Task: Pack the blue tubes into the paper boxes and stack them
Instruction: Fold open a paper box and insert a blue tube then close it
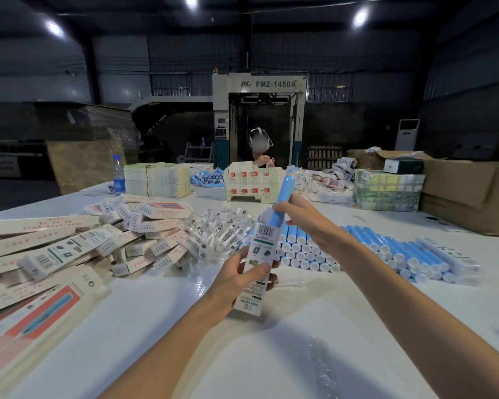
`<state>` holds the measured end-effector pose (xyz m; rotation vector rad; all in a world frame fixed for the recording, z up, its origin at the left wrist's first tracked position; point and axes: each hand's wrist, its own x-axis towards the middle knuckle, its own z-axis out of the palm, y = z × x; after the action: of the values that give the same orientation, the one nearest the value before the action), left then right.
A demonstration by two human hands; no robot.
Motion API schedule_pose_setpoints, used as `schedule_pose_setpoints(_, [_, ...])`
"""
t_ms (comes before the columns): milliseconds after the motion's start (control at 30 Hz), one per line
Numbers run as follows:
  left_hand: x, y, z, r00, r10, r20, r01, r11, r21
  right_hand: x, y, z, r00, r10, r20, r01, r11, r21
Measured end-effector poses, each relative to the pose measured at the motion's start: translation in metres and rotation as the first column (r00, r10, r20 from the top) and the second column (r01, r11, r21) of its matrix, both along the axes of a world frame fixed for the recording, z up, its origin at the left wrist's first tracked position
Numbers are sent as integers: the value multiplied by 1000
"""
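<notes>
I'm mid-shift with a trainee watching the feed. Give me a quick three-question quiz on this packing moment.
1. True or false: the blue tube sits fully inside the paper box.
2. Which hand grips the box: A left, B right?
3. Fill in: the stock of loose tubes lies on the table to the box's ___.
Key: 1 false, most of it sticks out of the top. 2 A, the left hand; the right hand holds the tube. 3 right.
</notes>
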<state>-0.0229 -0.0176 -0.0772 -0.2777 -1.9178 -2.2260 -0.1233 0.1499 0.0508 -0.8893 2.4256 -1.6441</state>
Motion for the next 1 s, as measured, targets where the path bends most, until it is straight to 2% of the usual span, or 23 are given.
schedule_pose_setpoints(100, [-1,1,-2,1000,12,13,-12,1000,-27,0,0,-2,998,42,50,-47,994,97])
schedule_pose_setpoints(267, [-2,-1,-3,999,49,17,-48,997,-57,0,3,-6,982,157,104,-152,987,-57])
schedule_pose_setpoints(367, [-3,-2,-3,998,69,9,-68,996,-57,1,0,-16,975,200,94,-194,978,-73])
schedule_pose_setpoints(467, [-5,-3,-3,993,115,13,-115,993,21,-1,2,-28,992,118,33,-115,990,-84])
schedule_pose_setpoints(533, [-7,-7,-5,984,174,25,-175,982,68,-4,8,-41,995,-6,-96,-3,996,-87])
schedule_pose_setpoints(600, [-9,-9,-7,975,217,38,-220,971,91,-7,15,-59,964,-66,-256,70,998,7])
schedule_pose_setpoints(667, [-10,-10,-7,967,250,43,-253,962,101,-10,20,-82,928,30,-371,81,957,279])
schedule_pose_setpoints(733, [-12,-11,-7,955,294,47,-298,948,114,-14,25,-108,897,149,-417,130,812,569])
schedule_pose_setpoints(800, [-14,-12,-8,940,334,69,-341,928,149,-16,31,-131,869,189,-458,234,657,716])
schedule_pose_setpoints(867, [-15,-14,-8,931,356,87,-365,915,169,-18,36,-146,840,196,-507,299,613,732])
schedule_pose_setpoints(1000, [-16,-15,-9,938,328,114,-346,910,229,-20,42,-157,813,189,-551,287,693,661])
